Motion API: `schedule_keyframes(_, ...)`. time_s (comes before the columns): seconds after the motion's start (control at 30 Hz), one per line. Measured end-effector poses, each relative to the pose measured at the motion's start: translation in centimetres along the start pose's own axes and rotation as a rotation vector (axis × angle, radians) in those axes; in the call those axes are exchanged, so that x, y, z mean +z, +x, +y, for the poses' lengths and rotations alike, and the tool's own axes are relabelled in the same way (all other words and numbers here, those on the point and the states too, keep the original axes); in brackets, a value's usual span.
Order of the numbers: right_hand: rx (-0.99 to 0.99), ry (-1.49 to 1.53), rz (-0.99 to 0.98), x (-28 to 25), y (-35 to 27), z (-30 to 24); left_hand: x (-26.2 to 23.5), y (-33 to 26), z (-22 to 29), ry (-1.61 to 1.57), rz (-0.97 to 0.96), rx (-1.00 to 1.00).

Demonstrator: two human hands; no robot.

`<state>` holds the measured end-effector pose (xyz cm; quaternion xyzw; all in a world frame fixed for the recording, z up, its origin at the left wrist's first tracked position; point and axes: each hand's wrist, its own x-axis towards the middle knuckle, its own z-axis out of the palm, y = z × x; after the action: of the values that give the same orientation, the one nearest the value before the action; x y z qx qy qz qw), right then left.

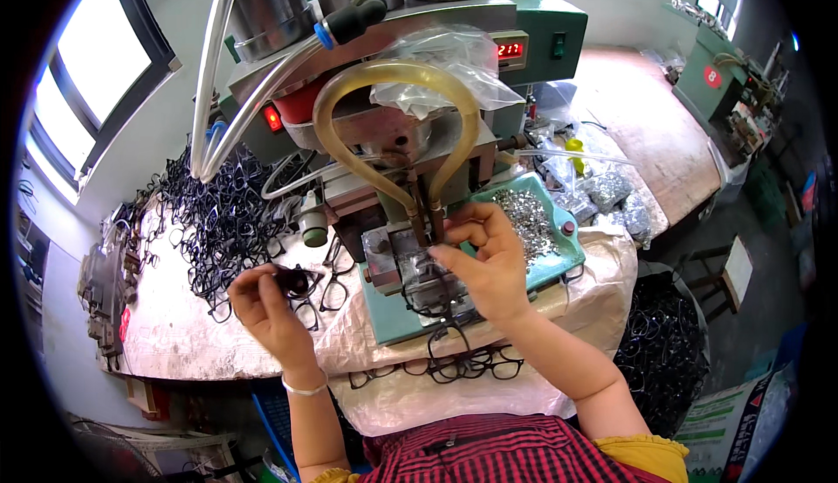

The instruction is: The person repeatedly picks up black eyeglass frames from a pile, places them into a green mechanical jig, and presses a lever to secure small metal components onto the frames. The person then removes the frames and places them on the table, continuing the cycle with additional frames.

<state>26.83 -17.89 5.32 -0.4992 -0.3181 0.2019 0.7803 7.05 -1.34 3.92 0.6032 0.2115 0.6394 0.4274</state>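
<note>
My right hand (491, 260) is at the machine's two copper-coloured tips (426, 217), thumb and forefinger brought together beside them. Whatever is between those fingers is too small to make out. Below the tips, a dark eyeglass frame (425, 310) sits at the metal fixture (380, 256). Off to the left, my left hand (269, 308) is closed, with a small dark piece (295, 282) at its fingertips; its kind is unclear. Loose black eyeglass frames (333, 293) lie just right of that hand. More frames (471, 363) rest on the cloth in front of me.
A large heap of black frames (227, 212) covers the table's left side. Right of the fixture stands a green tray (572, 251) of small metal parts (524, 221). A thick yellowish hose (393, 68) loops above my right hand. Bagged parts (607, 190) lie farther right, near a stool (729, 273).
</note>
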Motion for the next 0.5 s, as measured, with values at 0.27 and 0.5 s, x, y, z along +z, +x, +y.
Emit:
schedule_keyframes(0.27,-0.107,-0.489,-0.129,-2.7,-0.4,-2.5,4.6,-2.2,7.4,0.085,-0.639,0.569)
schedule_keyframes(0.5,-0.294,-1.281,0.136,-13.5,1.0,5.0,7.5,-2.8,4.9,0.214,-0.918,0.708)
